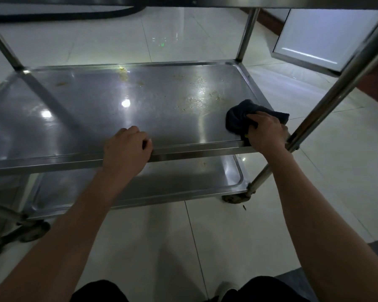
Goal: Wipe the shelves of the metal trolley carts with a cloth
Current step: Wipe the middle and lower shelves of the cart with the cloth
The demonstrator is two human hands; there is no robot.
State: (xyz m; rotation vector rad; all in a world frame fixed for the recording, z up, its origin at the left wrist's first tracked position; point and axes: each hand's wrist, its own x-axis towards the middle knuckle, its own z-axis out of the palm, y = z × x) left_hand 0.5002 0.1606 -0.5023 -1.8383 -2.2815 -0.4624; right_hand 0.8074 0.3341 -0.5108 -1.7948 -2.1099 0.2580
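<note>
While the right hand (267, 132) grips the dark cloth (249, 118) at the middle shelf's (96, 110) four o'clock corner, dried stains (196, 94) remain toward one o'clock; wiping seems barely begun. The left hand (127, 147) curls its fingers (146, 142) over the front rim. The lower shelf (183, 182) looks unwiped.

Both bare forearms reach forward from the bottom of the view. The left arm runs up from 7 o'clock toward the centre; the left hand (127, 148) lies knuckles up, its fingers curled, the fingertips (147, 142) bent down toward the thumb side. The right arm comes in from 4 o'clock, angling up toward 1 o'clock. The right hand (266, 132) is palm down, wrist slightly bent, its fingers (252, 118) curled and closed around dark fabric bunched beneath and ahead of them.
</note>
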